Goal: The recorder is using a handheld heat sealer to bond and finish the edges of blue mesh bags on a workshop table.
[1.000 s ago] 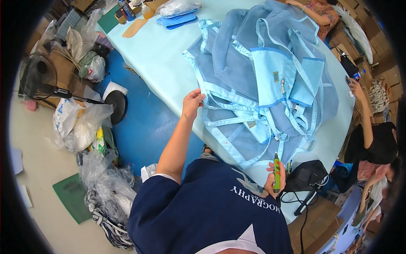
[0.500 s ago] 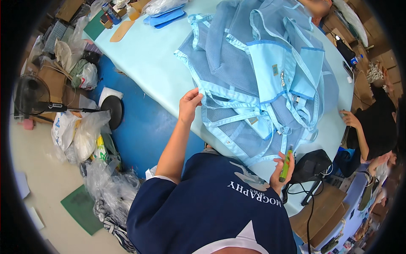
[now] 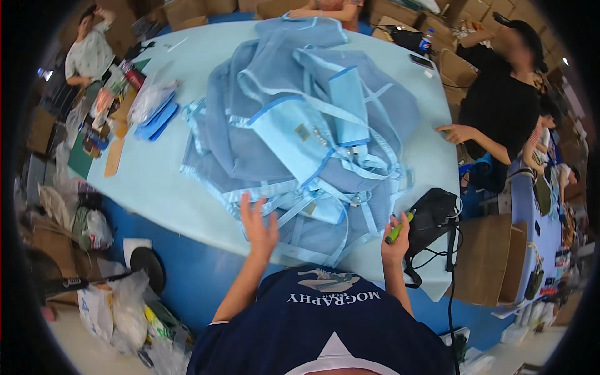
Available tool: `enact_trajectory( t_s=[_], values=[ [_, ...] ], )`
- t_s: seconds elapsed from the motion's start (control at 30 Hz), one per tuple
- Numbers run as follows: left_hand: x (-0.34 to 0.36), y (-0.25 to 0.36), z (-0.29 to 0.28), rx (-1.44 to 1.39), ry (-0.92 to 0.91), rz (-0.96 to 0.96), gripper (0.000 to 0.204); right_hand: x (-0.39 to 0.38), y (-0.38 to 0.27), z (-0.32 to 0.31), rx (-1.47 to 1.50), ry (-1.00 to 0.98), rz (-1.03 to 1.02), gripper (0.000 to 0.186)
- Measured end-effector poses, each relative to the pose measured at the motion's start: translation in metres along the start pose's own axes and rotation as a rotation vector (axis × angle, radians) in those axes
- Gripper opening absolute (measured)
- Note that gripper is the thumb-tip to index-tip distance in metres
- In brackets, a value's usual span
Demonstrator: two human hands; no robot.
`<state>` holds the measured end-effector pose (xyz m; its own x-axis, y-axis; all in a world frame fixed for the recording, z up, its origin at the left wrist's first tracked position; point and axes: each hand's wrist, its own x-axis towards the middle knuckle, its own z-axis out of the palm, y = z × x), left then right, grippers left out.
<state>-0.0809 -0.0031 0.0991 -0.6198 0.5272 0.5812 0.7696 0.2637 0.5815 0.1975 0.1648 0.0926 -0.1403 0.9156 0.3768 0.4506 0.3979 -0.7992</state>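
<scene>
A heap of blue mesh bags with pale blue straps and trim lies on the table. Two light blue fabric panels, edged in darker blue, show on top of it. At the heap's near edge, my left hand has its fingers spread and holds nothing; it is too blurred to say whether it touches the mesh. My right hand is closed around a short, slim green tool with a dark end, whose exact kind I cannot make out. That hand is right of the heap's near corner.
A black bag with cables sits right of my right hand, beside a cardboard box. Blue flat pieces lie at the left. A phone rests far right. Co-workers stand around the table, one with a hand at its right edge.
My left hand has let go of the trimmed mesh edge and opened. The right hand still holds the green tool. The view has shifted, showing more of the far side and people.
</scene>
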Motion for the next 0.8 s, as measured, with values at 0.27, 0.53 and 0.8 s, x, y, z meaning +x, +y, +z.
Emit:
enact_trajectory(
  t_s=[0.27, 0.53, 0.8],
  values=[
    [0.090, 0.141, 0.091, -0.191, -0.417, 0.482, 0.063, -0.010, 0.042, 0.013, -0.290, -0.018, -0.005, 0.061],
    [0.118, 0.181, 0.193, -0.049, -0.621, 0.777, 0.060, -0.030, 0.057, 0.008, -0.222, -0.058, 0.122, 0.065],
    [0.152, 0.210, 0.276, 0.194, -0.793, 0.538, 0.071, -0.033, 0.062, 0.010, -0.067, -0.045, 0.134, 0.064]
  ],
)
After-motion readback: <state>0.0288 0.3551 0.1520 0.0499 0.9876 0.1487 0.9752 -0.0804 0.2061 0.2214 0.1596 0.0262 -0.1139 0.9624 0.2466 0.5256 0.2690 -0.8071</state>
